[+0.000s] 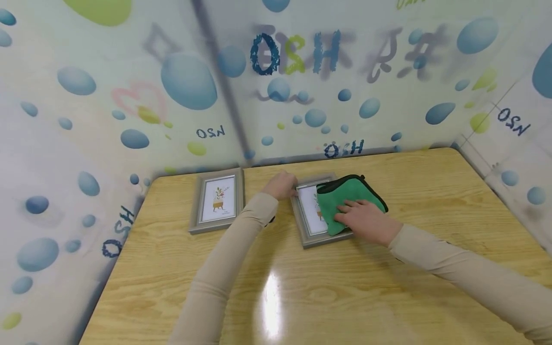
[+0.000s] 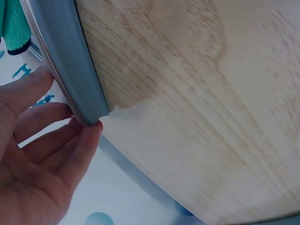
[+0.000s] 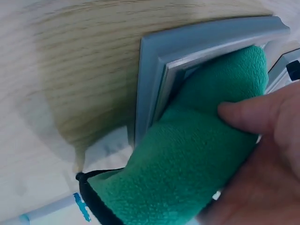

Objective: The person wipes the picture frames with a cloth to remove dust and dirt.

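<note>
My right hand (image 1: 366,220) holds a green cloth (image 1: 351,191) with black edging over the right part of a grey picture frame (image 1: 306,234). In the right wrist view the thumb (image 3: 243,114) presses into the cloth; its other fingers are hidden there. At the frame's far left corner, my left hand (image 1: 282,185) grips the border. The left wrist view shows its thumb on top of the frame border (image 2: 70,56) and fingertips against the corner. The frame lies on the table, its print partly covered by the cloth.
To the left lies a second grey picture frame (image 1: 217,200) with a print of a potted plant. Both frames lie on a wooden table (image 1: 327,297). Walls with printed blue and green drops (image 1: 189,81) stand behind and beside it.
</note>
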`<state>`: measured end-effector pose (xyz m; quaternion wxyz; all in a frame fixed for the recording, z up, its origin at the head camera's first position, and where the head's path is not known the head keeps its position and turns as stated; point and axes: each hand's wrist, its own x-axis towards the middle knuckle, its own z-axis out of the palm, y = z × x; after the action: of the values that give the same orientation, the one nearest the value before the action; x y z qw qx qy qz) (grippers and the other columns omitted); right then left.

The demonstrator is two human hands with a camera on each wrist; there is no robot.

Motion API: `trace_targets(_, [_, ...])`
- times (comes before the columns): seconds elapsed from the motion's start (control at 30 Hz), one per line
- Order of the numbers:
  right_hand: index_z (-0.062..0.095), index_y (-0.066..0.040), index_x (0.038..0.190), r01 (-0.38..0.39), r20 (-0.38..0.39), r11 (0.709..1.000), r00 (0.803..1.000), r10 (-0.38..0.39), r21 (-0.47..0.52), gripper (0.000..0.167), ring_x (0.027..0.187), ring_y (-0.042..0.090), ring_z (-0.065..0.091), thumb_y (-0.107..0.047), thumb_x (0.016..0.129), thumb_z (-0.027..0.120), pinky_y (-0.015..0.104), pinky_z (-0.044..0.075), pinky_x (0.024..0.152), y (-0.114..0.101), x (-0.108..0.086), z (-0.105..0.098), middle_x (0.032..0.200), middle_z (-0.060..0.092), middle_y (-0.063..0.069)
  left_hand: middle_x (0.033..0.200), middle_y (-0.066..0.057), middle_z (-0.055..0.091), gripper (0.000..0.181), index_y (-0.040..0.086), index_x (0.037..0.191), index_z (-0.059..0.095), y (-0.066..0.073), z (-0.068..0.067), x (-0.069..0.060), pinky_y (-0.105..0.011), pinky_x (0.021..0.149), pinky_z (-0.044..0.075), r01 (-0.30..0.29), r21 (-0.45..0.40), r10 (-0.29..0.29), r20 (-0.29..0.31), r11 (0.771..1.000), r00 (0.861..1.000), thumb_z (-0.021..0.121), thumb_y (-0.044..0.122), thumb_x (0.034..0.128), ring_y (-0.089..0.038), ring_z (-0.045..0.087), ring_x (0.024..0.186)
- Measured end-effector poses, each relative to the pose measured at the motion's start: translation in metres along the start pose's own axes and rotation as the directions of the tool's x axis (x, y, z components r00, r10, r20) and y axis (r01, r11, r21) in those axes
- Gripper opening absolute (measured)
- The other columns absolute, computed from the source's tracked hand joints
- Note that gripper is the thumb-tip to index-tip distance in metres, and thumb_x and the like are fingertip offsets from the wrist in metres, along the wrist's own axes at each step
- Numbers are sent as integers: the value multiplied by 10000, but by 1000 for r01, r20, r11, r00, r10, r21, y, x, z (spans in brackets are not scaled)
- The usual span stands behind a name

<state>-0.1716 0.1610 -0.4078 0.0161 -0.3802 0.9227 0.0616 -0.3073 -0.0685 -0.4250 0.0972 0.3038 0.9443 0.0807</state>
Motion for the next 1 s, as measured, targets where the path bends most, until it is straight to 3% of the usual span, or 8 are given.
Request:
trace_targets(0.13, [633,-69,1189,6,-17,999,1000,-5,45,350,1172,391,542,10,854,693,507,472,917,0,3,5,1249,601,193,766,-65,684,157,11,893,727,3,-2,-1,-277,595,460,36,-8,-36,11,999,999,748,161,850,-125,527,608])
trace_targets(0.27, [587,-26,1257,57,-66,985,997,-46,164,424,1191,382,529,57,850,671,482,466,933,-6,9,15,1289,567,209,816,-67,704,174,18,922,729,5,-4,-1,-290,628,489,79,-11,-79,22,997,997,766,159,827,-133,580,655])
trace_targets(0.43, [534,-27,1332,129,-106,918,990,-96,374,391,1251,353,487,31,945,524,472,413,1000,-18,14,24,1363,517,195,874,-69,718,185,28,943,732,5,-4,2,-285,653,509,89,10,-89,30,996,996,767,171,830,-150,642,729])
trace_targets(0.53, [527,-40,1347,180,-134,888,982,-136,423,369,1269,341,472,-14,984,464,462,401,1016,-23,14,25,1377,510,179,859,-74,711,178,21,934,724,5,-4,4,-279,636,506,86,20,-87,28,996,996,757,170,844,-157,643,724])
trace_targets(0.7, [551,-32,1317,237,-170,915,967,-189,327,381,1241,333,502,24,941,527,450,434,986,-21,7,23,1344,544,161,758,-47,680,173,32,892,723,4,-4,7,-249,570,459,90,5,-90,36,996,995,758,195,845,-114,563,609])
trace_targets(0.87, [555,-41,1314,138,-94,956,989,-117,260,474,1226,335,515,95,863,607,481,451,956,-14,-12,14,1340,553,136,727,-35,659,202,18,907,725,5,-2,5,-236,543,395,83,-3,-83,46,997,995,768,199,830,-101,452,570])
trace_targets(1.0, [568,-34,1295,84,-117,971,991,-58,225,498,1201,360,530,142,832,610,500,463,931,-5,-29,12,1300,580,151,751,-52,677,208,9,922,725,5,-2,4,-237,559,411,76,16,-77,43,997,996,762,192,831,-103,468,577])
